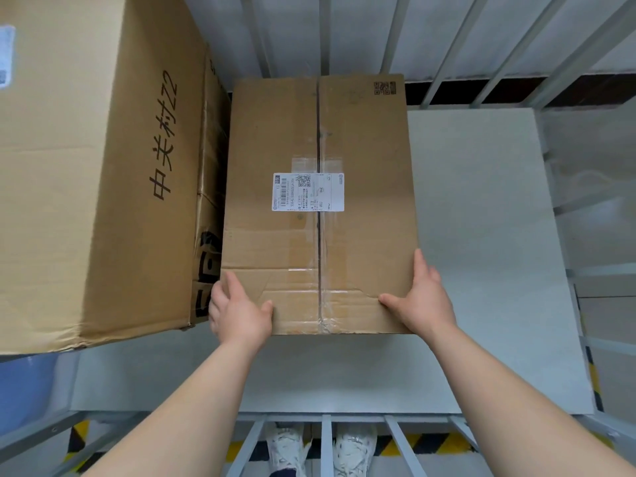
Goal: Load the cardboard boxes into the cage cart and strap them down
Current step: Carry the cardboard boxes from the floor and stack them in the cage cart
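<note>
Grey cart floor (481, 235), barred walls (325, 36). The box (275, 132) is level beside the large box (86, 166), its long axis pointing at the far bars. The left hand (237, 311) and right hand (423, 301) grasp its near corners.

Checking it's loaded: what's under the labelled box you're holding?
The cart's pale floor panel shows to the right of the labelled box and nearer you. Directly beneath is covered by the box, so whether it rests there cannot be seen.

Big box (96, 166) on your left says 中关村Z2 in black. Your middle box (361, 253) has a white shipping label (308, 192) with barcode and QR, only "WU" legible, plus a printed QR code (384, 88) at its far right corner.
</note>
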The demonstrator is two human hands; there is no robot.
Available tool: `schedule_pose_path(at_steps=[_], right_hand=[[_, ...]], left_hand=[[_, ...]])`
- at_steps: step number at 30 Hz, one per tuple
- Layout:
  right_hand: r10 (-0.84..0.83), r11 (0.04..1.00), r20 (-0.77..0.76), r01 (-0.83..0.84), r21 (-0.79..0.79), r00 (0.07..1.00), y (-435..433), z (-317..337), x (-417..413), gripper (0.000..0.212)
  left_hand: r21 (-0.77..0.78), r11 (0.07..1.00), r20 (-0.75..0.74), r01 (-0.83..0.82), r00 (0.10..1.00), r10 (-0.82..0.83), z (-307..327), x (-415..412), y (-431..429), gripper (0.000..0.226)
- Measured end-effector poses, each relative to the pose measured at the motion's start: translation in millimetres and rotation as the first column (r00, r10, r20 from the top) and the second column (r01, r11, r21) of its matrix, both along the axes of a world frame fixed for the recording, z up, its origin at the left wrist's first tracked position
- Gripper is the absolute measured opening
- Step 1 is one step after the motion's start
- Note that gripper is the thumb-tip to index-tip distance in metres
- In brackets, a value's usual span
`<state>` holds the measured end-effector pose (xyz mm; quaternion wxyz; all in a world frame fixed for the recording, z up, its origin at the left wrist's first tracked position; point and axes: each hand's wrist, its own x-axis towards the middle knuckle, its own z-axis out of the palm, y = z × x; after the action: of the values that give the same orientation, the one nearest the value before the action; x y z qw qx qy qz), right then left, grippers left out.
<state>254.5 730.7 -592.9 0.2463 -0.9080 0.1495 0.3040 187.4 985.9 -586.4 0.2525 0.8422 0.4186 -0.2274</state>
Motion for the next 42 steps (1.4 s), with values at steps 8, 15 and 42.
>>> schedule_pose_path(at_steps=[8, 15, 42], right_hand=[[0.245, 0.963, 0.094, -0.232, -0.134, 0.965, 1, 124, 10, 0.062], [0.252, 0.960, 0.301, -0.197, -0.199, 0.920, -22, 280, 8, 0.052], [-0.609, 0.533, 0.568, 0.816, -0.224, 0.554, -261, 536, -474, 0.039]], left_hand=[[0.068, 0.918, 0.106, 0.391, 0.912, -0.397, 116, 35, -22, 0.046], [0.283, 0.716, 0.264, 0.639, 0.666, -0.698, 270, 66, -70, 0.040], [0.434, -0.367, 0.392, 0.823, -0.539, -0.745, 550, -212, -431, 0.042]])
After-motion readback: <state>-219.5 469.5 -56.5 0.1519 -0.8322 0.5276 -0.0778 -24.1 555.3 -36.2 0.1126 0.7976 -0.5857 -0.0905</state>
